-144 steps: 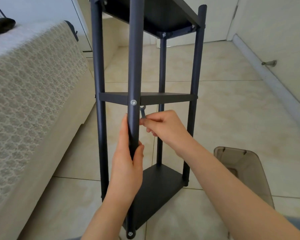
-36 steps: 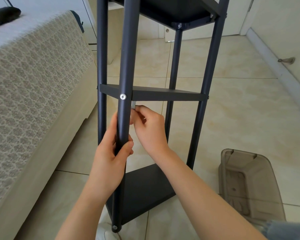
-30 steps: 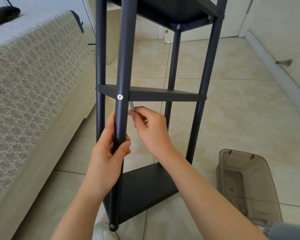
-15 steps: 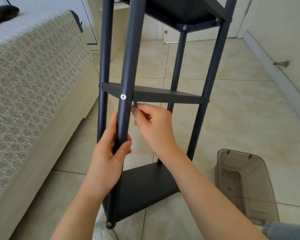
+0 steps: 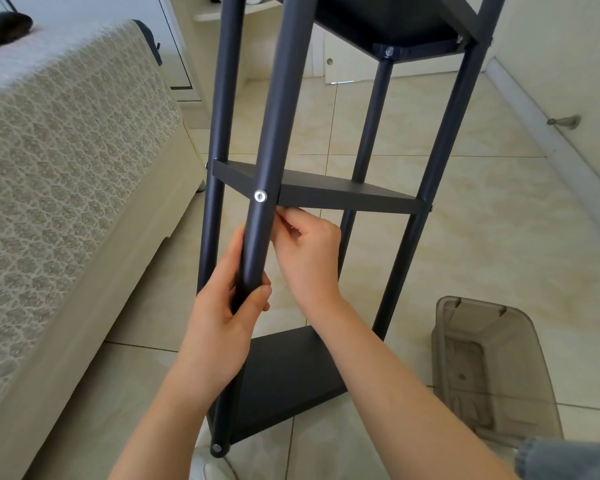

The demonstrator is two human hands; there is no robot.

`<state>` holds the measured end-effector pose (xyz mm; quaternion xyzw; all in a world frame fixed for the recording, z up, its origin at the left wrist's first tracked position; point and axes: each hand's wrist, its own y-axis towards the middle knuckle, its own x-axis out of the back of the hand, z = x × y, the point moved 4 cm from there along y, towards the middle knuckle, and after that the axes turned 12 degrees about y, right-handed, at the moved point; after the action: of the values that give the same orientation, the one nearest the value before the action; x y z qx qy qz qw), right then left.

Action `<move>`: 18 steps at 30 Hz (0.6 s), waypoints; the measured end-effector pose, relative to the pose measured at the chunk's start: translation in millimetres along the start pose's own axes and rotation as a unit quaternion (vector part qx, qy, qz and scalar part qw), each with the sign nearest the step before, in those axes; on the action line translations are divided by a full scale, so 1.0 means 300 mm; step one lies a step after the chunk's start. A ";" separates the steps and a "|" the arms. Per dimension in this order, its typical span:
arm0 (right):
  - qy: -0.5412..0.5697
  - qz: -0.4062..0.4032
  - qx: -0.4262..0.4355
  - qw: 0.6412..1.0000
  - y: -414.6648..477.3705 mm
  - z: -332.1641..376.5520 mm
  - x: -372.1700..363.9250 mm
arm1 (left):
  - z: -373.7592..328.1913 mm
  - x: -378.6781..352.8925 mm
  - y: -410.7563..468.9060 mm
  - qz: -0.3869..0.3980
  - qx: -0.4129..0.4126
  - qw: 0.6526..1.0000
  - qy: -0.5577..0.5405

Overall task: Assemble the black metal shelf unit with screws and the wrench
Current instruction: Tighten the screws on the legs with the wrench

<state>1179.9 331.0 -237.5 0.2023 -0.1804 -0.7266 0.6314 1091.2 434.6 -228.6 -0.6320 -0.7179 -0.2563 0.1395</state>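
Bed (image 5: 66, 168) at 9 o'clock, with a lace-patterned cover. Shelf unit (image 5: 343, 195) stands at centre on glossy tile: matte black, round posts, flat tiers. Left hand (image 5: 219, 323) is wrapped round the near post (image 5: 274, 116), below a round silver screw (image 5: 260, 196). Right hand (image 5: 309, 251), at the screw's 4 o'clock, has curled fingers pinching the wrench (image 5: 281, 217) under the middle tier; only a sliver shows. Smoky translucent bin (image 5: 478, 304) at 4 o'clock.

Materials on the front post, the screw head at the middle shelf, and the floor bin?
Front post: likely powder-coated metal tube, matte black with a soft highlight. Screw head: bright bare metal, probably plated steel; shiny silver. Bin: smoky translucent plastic; floor tiles show through its wall.
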 end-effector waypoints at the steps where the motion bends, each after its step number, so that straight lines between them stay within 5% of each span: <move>1: 0.009 -0.006 -0.001 1.000 -0.002 -0.006 -0.002 | 0.000 0.000 0.000 0.003 -0.002 1.000 0.000; 18: 0.066 -0.046 -0.024 0.996 0.002 -0.067 -0.042 | -0.002 0.005 0.008 0.009 0.001 1.000 -0.017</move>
<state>1192.4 343.2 -253.4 0.2428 -0.1112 -0.7441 0.6124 1093.2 435.7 -226.8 -0.6422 -0.7150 -0.2436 0.1305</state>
